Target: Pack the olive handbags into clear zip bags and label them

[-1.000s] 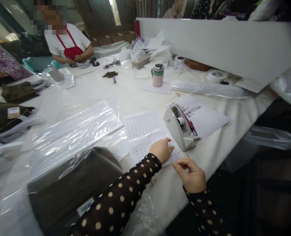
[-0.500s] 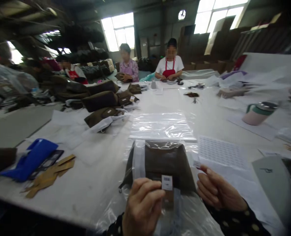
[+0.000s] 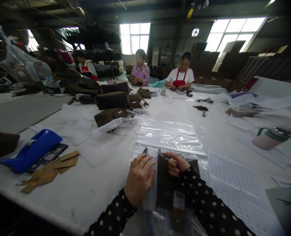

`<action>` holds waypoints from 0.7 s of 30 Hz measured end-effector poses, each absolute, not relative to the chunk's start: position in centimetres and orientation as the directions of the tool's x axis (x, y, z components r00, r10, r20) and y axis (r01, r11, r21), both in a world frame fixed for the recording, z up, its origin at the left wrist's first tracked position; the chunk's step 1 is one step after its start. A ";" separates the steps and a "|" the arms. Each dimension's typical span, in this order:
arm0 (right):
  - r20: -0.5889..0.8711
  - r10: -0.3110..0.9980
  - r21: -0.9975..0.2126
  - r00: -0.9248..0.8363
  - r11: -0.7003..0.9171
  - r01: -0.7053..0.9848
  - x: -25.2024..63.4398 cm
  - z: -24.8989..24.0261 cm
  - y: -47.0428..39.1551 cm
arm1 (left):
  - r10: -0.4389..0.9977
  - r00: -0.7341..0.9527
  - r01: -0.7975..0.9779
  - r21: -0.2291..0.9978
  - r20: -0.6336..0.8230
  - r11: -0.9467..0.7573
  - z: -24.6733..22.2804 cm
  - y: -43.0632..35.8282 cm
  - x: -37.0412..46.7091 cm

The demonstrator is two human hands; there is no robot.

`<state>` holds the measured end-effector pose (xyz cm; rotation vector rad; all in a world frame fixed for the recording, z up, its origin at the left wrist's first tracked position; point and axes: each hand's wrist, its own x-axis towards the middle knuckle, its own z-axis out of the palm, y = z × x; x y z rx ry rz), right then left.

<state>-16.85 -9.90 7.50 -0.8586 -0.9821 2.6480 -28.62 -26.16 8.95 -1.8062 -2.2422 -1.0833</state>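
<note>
A dark olive fabric bag (image 3: 164, 178) lies in front of me inside a clear plastic bag (image 3: 151, 214). My left hand (image 3: 139, 178) rests on the plastic's upper left part with its fingers apart, holding nothing. At the top edge of the fabric bag, my right hand (image 3: 177, 164) has its fingers curled and the index finger and thumb together on a small white sticker (image 3: 163, 151), which touches or nearly touches the plastic. Lower on the packed bag sits a brown tag (image 3: 178, 214) with a white barcode label (image 3: 179, 200).
A printed sticker sheet (image 3: 230, 177) lies at right, near a pink cup (image 3: 269, 139). Left are a blue tape dispenser (image 3: 37, 147) and brown card pieces (image 3: 49, 170). Flat plastic bags (image 3: 168, 132) and olive bags (image 3: 113, 100) lie beyond; co-workers (image 3: 181, 77) sit across the table.
My right hand has moved left and forward to the bag's top edge with the small sticker. My left hand has left the barcode label and spread its fingers on the plastic. The view has shifted.
</note>
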 end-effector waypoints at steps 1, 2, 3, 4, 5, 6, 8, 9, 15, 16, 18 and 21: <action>-0.436 0.348 -0.645 -0.830 -0.764 0.018 -17.0 7.7 -9.9 | 0.831 -0.313 0.874 0.482 0.460 0.063 8.8 -26.0 -28.9; -0.411 0.346 -0.647 -0.843 -0.763 0.002 -17.1 7.9 -9.9 | 0.828 -0.325 0.865 0.497 0.457 0.066 8.6 -25.8 -29.2; -0.383 0.350 -0.649 -0.855 -0.761 -0.021 -17.2 8.2 -10.0 | 0.825 -0.346 0.849 0.523 0.448 0.073 8.4 -25.6 -29.4; -0.356 0.361 -0.649 -0.862 -0.759 -0.050 -17.3 8.6 -10.2 | 0.821 -0.375 0.825 0.559 0.430 0.084 8.1 -25.4 -29.7; -0.336 0.379 -0.648 -0.862 -0.758 -0.081 -17.4 8.8 -10.4 | 0.818 -0.411 0.789 0.606 0.401 0.099 7.8 -25.1 -29.9; -0.324 0.403 -0.646 -0.856 -0.755 -0.111 -17.5 9.0 -10.6 | 0.814 -0.453 0.741 0.661 0.363 0.118 7.4 -24.9 -30.1; -0.321 0.457 -0.644 -0.829 -0.748 -0.163 -17.7 8.9 -10.8 | 0.799 -0.541 0.609 0.777 0.262 0.157 6.9 -24.4 -30.3; -0.326 0.478 -0.643 -0.816 -0.745 -0.180 -17.8 8.5 -10.9 | 0.788 -0.579 0.537 0.825 0.209 0.176 6.7 -24.2 -30.4; -0.226 0.495 -0.612 -0.839 -0.742 -0.273 -16.8 5.9 -10.3 | 0.872 -0.343 0.752 0.659 0.351 0.030 6.4 -24.1 -29.9; -0.191 0.493 -0.615 -0.849 -0.734 -0.288 -16.5 6.0 -10.2 | 0.888 -0.256 0.807 0.590 0.381 -0.020 6.4 -24.2 -29.8; -0.131 0.480 -0.633 -0.867 -0.714 -0.299 -16.0 6.7 -10.1 | 0.906 -0.178 0.849 0.525 0.384 -0.056 6.4 -24.5 -29.7; -0.098 0.447 -0.696 -0.889 -0.669 -0.260 -16.3 8.6 -10.2 | 0.931 -0.186 0.840 0.542 0.314 -0.015 6.2 -24.7 -29.9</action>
